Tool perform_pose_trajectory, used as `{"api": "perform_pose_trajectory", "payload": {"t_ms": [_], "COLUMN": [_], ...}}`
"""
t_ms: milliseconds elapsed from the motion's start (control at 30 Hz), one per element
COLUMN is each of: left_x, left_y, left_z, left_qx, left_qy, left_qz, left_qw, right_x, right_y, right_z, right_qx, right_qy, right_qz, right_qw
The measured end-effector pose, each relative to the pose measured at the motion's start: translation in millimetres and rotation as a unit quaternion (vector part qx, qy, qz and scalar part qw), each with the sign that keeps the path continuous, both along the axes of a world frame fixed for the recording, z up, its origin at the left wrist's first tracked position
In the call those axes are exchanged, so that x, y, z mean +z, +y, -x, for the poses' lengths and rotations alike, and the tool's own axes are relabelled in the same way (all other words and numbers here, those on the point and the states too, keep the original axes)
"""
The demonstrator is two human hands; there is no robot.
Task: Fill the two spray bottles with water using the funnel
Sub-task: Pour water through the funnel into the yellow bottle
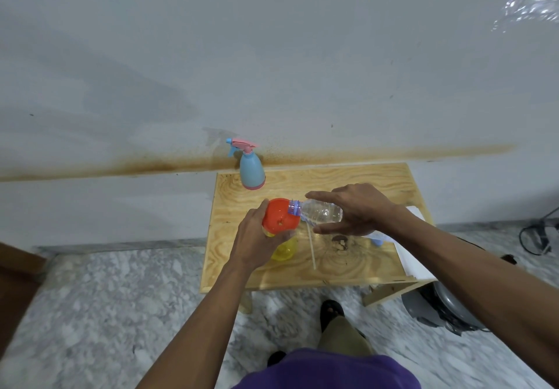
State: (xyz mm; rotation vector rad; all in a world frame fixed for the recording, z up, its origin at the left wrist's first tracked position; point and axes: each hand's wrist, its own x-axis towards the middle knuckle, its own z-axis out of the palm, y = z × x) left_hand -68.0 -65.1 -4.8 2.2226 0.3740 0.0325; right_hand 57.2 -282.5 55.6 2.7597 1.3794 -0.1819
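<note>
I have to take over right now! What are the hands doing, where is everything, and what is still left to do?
Left hand grips the yellow spray bottle under the orange funnel.
Right hand holds the clear water bottle tipped, mouth over the funnel.
Blue spray bottle stands at the table's back edge, pink sprayer on; its water level cannot be seen.
Done: funnel seated, pouring position reached.
Left: finish filling yellow, then see to blue.

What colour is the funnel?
Orange-red. The funnel shows best in the head view, sitting on the yellow bottle.
</note>
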Motion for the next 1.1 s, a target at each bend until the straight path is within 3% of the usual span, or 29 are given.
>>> {"api": "perform_pose_trajectory", "payload": {"t_ms": [200, 300, 467, 733, 1100], "left_x": [0, 0, 0, 1, 1], "left_y": [0, 1, -1, -1, -2], "left_z": [1, 2, 2, 0, 2], "left_qx": [-0.001, 0.000, -0.002, 0.009, 0.017], "left_qy": [-0.001, -0.005, -0.012, 0.007, -0.001], "left_qz": [0.002, 0.000, 0.001, 0.007, 0.001], "left_qw": [1.000, 1.000, 1.000, 1.000, 1.000], "right_x": [-8, -13, -28, -52, -87], "right_y": [3, -2, -26, -43, -61], "right_z": [12, 16, 9, -11, -25], "right_qx": [-0.096, -0.184, -0.334, -0.453, -0.514], "right_qy": [0.071, 0.151, 0.157, 0.134, 0.151], "right_qz": [-0.154, -0.309, -0.448, -0.485, -0.458], "right_qw": [0.981, 0.921, 0.815, 0.736, 0.710]}}
